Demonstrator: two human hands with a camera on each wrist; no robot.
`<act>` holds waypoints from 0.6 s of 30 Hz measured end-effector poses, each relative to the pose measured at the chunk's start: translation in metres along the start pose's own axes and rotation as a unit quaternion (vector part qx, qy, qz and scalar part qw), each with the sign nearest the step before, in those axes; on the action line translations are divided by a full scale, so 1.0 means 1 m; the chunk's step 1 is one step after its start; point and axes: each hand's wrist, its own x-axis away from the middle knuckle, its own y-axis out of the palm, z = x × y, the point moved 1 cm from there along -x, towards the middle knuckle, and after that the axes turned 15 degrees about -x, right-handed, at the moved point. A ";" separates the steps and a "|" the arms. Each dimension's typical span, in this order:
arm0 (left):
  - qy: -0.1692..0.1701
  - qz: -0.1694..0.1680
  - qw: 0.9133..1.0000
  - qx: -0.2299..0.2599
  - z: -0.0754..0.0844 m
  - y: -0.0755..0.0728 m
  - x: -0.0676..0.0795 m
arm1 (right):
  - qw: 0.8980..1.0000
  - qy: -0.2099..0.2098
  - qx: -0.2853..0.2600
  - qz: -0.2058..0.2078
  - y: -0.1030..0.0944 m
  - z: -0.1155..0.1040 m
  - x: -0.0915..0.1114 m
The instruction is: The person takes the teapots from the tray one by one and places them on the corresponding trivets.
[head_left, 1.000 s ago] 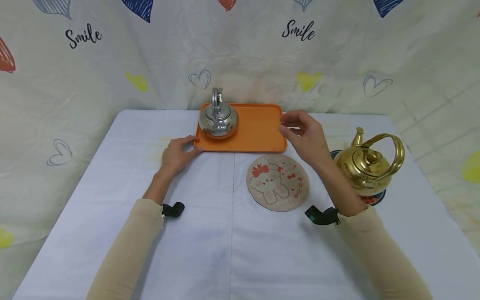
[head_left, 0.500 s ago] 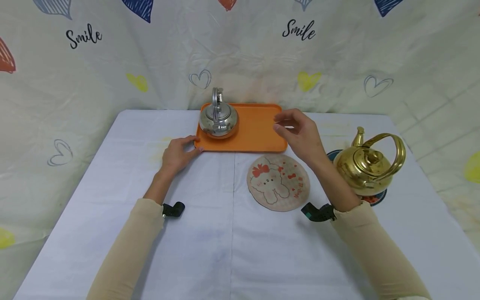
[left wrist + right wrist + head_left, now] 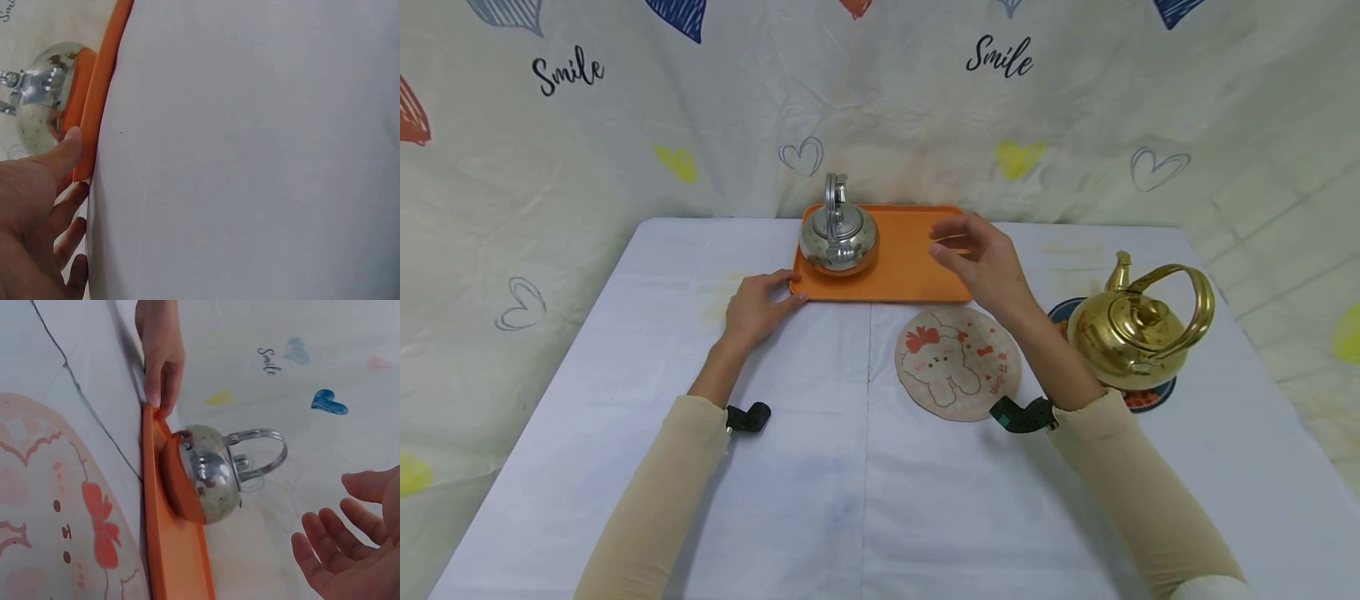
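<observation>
R hand moved left over R end of tray, fingers lax, nothing held; L hand pinched its L corner; silver pot sat btwn.

The tray is orange, the round mat bunny-patterned.

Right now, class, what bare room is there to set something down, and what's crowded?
Bare: white tablecloth between the beige sleeves and left of the left hand; the orange tray, between the silver kettle and right hand. Crowded: between bunny mat and golden kettle, where the right wrist crosses.
</observation>
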 end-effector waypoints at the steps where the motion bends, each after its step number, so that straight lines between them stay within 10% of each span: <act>1: 0.000 -0.001 1.000 -0.001 0.000 0.000 0.000 | 1.000 0.001 -0.005 -0.001 0.001 0.000 -0.001; 18: -0.001 0.001 1.000 0.003 0.000 0.001 0.000 | 0.999 -0.002 -0.038 -0.010 0.021 0.008 -0.013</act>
